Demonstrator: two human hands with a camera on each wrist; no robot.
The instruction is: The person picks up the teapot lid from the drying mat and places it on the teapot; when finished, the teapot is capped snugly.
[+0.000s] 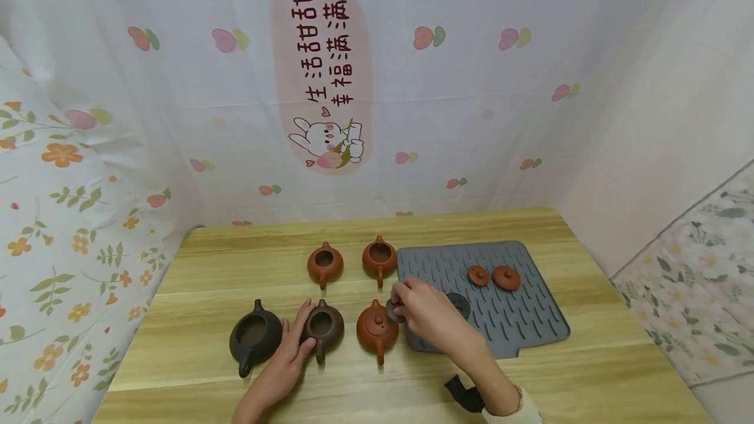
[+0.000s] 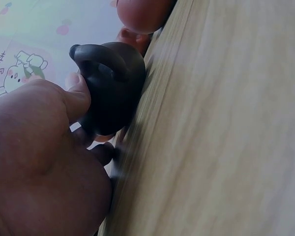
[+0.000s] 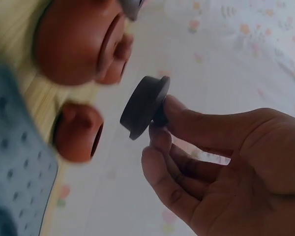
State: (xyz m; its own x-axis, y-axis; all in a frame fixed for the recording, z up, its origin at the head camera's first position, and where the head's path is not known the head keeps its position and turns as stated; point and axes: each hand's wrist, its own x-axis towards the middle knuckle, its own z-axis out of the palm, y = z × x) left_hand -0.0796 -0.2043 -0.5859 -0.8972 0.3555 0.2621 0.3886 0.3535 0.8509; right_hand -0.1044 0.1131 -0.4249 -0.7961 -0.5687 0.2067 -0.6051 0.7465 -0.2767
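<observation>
Dark lid (image 3: 145, 105) sits pinched in the right hand (image 1: 427, 313).

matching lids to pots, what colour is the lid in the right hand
Dark grey-brown, nearly black; the lid shows best in the right wrist view.

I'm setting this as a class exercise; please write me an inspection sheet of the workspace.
Surface: wooden table with a grey mat.
Job's things: uncovered black teapot and brown teapot, lidded red teapot, two uncovered red teapots; two red lids and a dark lid on the mat.
Clutter: black object near the right forearm, unidentified.
Grips: left grip touches the brown teapot; right grip pinches another dark lid.
Cables: nothing seen.
Surroundings: white printed curtain behind.
</observation>
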